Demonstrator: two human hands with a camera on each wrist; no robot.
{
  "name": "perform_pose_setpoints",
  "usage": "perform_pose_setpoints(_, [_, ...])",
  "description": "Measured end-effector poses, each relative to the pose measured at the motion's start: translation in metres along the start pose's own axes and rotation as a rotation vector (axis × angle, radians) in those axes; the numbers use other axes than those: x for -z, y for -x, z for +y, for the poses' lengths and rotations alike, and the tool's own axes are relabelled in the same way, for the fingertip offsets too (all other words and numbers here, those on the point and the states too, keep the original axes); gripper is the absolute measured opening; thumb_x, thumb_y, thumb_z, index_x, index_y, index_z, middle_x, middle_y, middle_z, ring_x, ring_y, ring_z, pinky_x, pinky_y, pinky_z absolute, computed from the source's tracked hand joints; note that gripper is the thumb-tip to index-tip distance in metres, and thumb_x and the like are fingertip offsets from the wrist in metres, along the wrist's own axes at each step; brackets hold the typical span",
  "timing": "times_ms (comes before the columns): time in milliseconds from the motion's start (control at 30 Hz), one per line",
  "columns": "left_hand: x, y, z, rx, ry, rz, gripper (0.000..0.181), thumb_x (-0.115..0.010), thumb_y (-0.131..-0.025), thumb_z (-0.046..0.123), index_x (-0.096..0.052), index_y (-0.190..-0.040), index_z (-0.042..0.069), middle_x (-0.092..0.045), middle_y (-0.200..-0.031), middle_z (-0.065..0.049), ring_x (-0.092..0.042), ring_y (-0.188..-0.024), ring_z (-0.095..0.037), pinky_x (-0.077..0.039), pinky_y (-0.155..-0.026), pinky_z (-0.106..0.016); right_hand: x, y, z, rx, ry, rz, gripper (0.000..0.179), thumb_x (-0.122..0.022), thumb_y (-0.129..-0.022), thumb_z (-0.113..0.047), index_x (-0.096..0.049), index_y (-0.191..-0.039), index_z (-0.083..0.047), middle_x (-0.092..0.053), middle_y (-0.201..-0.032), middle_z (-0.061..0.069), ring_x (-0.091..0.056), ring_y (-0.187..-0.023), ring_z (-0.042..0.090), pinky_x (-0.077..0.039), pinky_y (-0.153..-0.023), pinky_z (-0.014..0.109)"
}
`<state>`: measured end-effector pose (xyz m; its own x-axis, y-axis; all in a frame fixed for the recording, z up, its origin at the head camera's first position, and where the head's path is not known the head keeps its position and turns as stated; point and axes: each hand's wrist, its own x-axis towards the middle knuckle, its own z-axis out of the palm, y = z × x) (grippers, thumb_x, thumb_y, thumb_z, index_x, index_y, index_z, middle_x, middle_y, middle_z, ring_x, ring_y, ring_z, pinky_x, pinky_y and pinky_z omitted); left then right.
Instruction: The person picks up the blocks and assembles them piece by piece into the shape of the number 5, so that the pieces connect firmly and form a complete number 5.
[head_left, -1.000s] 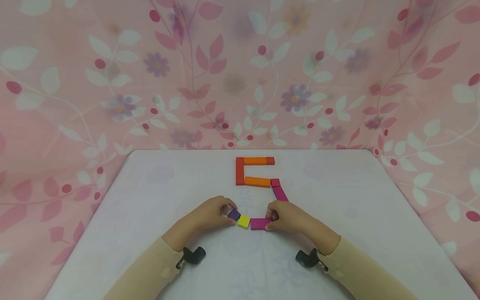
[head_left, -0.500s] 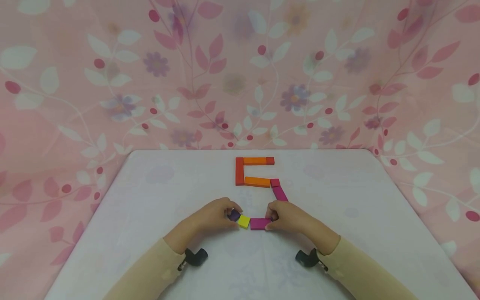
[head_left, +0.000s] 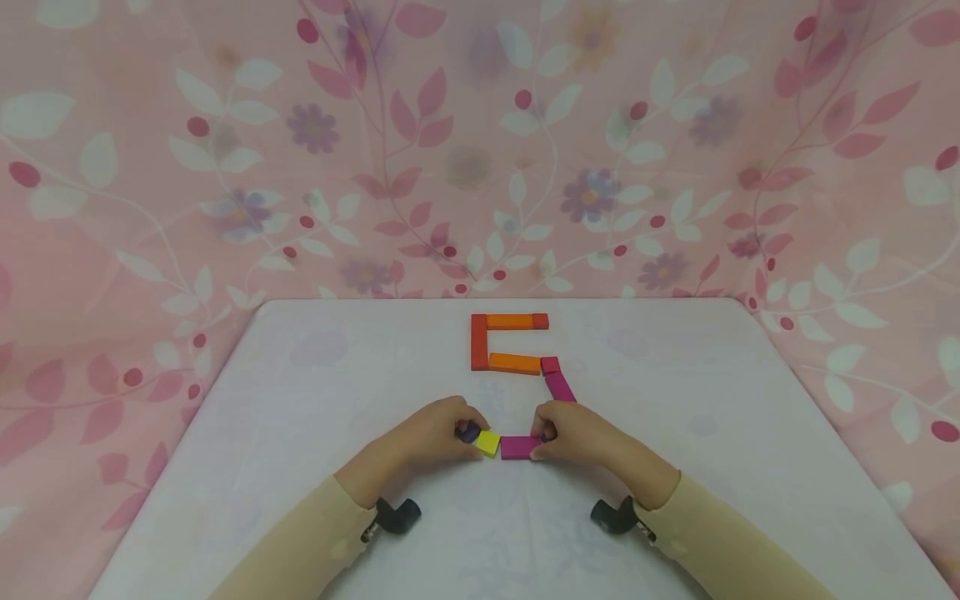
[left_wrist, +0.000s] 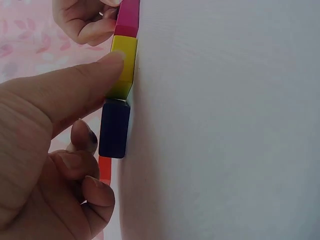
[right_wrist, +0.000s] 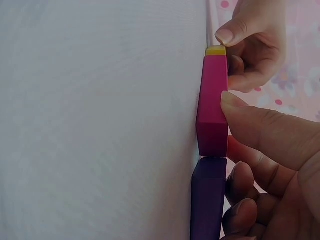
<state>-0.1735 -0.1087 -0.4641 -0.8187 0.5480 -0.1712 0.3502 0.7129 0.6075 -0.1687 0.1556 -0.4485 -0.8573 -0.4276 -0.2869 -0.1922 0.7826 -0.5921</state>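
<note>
My left hand (head_left: 438, 433) pinches the small yellow block (head_left: 487, 443), its thumb lying on the near face in the left wrist view. Touching the yellow block's left end is a dark blue block (left_wrist: 115, 128), partly behind the fingers in the head view. My right hand (head_left: 579, 435) pinches a long magenta block (head_left: 516, 448) just right of the yellow one. Beyond the magenta block's right end lies a dark purple block (right_wrist: 209, 200), mostly hidden by the right hand in the head view.
Farther back on the white table (head_left: 337, 350), a red-orange bar (head_left: 479, 343), an upper orange bar (head_left: 510, 322), a red cube (head_left: 541, 321) and a lower orange bar (head_left: 514, 364) form an open bracket. A magenta cube (head_left: 551, 365) and slanted magenta bar (head_left: 559, 387) lead toward the right hand.
My left hand has shifted slightly right, its fingertips passing from the dark blue block to the yellow one. The right hand stays on the magenta block.
</note>
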Motion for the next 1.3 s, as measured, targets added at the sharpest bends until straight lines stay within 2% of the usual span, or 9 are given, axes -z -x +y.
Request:
perform_pose_setpoints(100, [-0.0010, -0.0006, -0.0002, 0.014, 0.003, 0.001, 0.032, -0.083, -0.083, 0.033, -0.074, -0.113, 0.028, -0.055, -0.093, 0.010, -0.053, -0.091, -0.014, -0.048, -0.085, -0.032, -0.0001, 0.0001, 0.0001, 0.006, 0.000, 0.001, 0.024, -0.087, -0.078, -0.024, -0.066, -0.087, -0.019, -0.057, -0.075, -0.001, -0.055, -0.074, 0.016, -0.048, -0.067, 0.031])
perform_pose_setpoints(333, [-0.0015, -0.0010, -0.0011, 0.002, 0.025, 0.003, 0.031, -0.083, -0.083, 0.031, -0.075, -0.112, 0.027, -0.055, -0.093, 0.009, -0.053, -0.091, -0.013, -0.048, -0.085, -0.032, -0.0005, 0.0004, 0.0016, 0.014, 0.003, 0.002, 0.024, -0.088, -0.078, -0.024, -0.066, -0.087, -0.019, -0.057, -0.074, -0.001, -0.055, -0.074, 0.016, -0.048, -0.067, 0.031])
perform_pose_setpoints(1000, [-0.0011, -0.0001, 0.0002, -0.001, 0.004, -0.004, 0.033, -0.083, -0.083, 0.033, -0.074, -0.114, 0.026, -0.055, -0.091, 0.009, -0.052, -0.089, -0.014, -0.047, -0.081, -0.031, 0.0005, 0.0016, -0.0004, 0.006, -0.009, -0.003, 0.023, -0.087, -0.078, -0.023, -0.066, -0.086, -0.019, -0.056, -0.074, -0.001, -0.054, -0.074, 0.015, -0.047, -0.067, 0.030])
perform_pose_setpoints(1300, [0.0051, 0.0056, -0.0080, 0.034, -0.013, 0.058, 0.030, -0.076, -0.090, 0.033, -0.073, -0.119, 0.030, -0.057, -0.095, 0.010, -0.053, -0.092, -0.014, -0.048, -0.083, -0.033, -0.0005, 0.0005, 0.0006, -0.002, -0.009, -0.007, 0.024, -0.087, -0.078, -0.024, -0.065, -0.086, -0.020, -0.057, -0.074, -0.001, -0.055, -0.074, 0.016, -0.048, -0.066, 0.030])
